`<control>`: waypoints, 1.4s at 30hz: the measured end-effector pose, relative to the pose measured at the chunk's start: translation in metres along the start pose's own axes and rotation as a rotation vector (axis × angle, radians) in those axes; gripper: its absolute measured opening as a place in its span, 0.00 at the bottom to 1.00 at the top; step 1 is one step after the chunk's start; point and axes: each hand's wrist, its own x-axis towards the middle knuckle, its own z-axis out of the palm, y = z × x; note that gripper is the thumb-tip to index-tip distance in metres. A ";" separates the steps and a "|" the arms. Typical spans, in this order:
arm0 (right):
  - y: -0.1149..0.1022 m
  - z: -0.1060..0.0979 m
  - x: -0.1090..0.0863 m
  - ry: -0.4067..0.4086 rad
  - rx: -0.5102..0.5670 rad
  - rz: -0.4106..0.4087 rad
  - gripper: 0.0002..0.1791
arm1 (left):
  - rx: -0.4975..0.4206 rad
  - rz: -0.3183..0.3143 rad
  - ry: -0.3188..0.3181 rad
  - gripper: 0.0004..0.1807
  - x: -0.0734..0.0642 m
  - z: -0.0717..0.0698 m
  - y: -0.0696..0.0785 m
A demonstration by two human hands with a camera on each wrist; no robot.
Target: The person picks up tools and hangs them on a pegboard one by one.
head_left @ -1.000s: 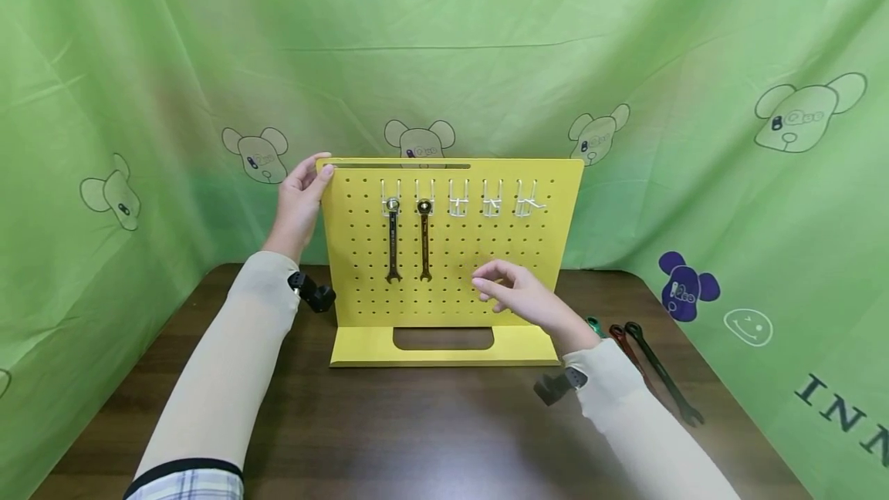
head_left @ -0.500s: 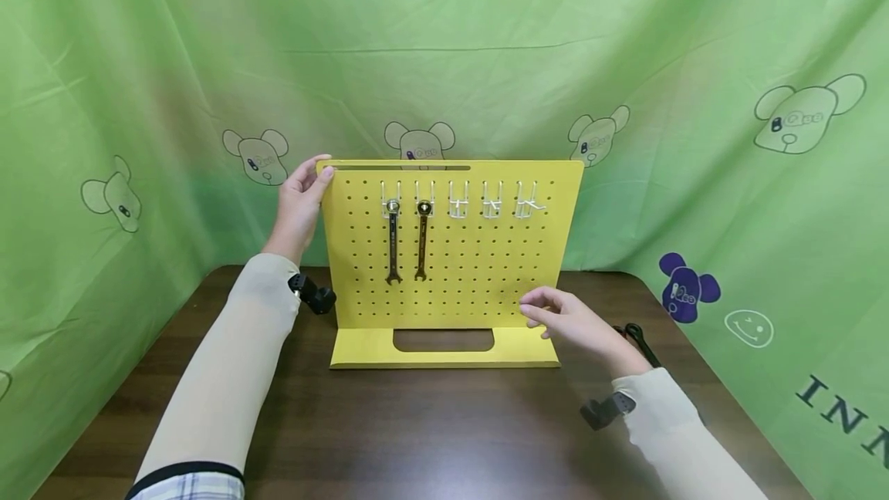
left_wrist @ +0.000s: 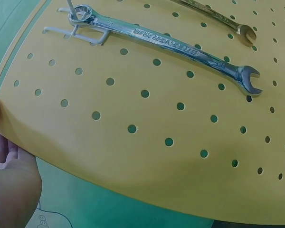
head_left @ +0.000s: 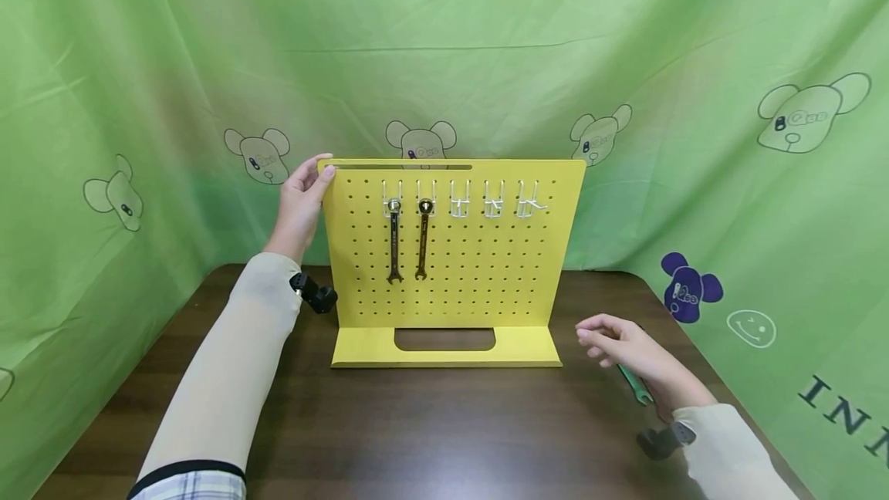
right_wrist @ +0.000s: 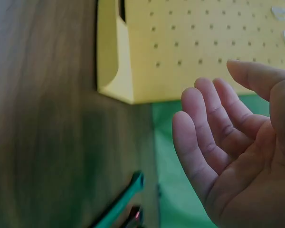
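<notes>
My left hand point(head_left: 300, 203) grips the upper left corner of a yellow pegboard point(head_left: 451, 268), thumb on the front and fingers behind. Two wrenches hang by their ring ends from white hooks: a silver wrench point(head_left: 394, 241) on the left and a darker-looking wrench point(head_left: 423, 241) beside it. Off the board's lower right side, my right hand point(head_left: 628, 349) hovers with loosely bent fingers and nothing in it. A green wrench point(head_left: 635, 386) lies on the table partly under that hand. In the right wrist view, a reddish wrench point(right_wrist: 134, 217) shows beside the green one, mostly cut off.
Three white hooks point(head_left: 493, 199) to the right on the board hold nothing. The board stands on its yellow base point(head_left: 444, 359) on a dark wooden table point(head_left: 417, 430). A green printed curtain point(head_left: 444, 60) surrounds the table at the back and sides.
My right hand has moved right and down, from in front of the board to above the wrenches on the table. The second hanging wrench has swung slightly. My left hand stays put.
</notes>
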 end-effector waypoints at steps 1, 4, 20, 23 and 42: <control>0.004 -0.003 -0.003 -0.002 -0.003 0.005 0.24 | 0.000 -0.001 0.001 0.20 0.000 0.000 0.000; 0.017 -0.011 -0.010 0.003 -0.006 0.016 0.25 | 0.003 0.000 0.002 0.20 0.000 0.001 0.000; 0.067 -0.033 -0.017 0.045 -0.011 0.124 0.28 | -0.001 0.012 -0.001 0.18 -0.002 0.003 0.002; 0.074 -0.034 -0.015 0.064 -0.017 0.133 0.28 | 0.006 0.013 -0.008 0.18 -0.002 0.005 0.001; 0.085 -0.034 0.007 0.157 -0.164 0.266 0.22 | -0.001 0.011 0.011 0.19 0.000 0.001 0.000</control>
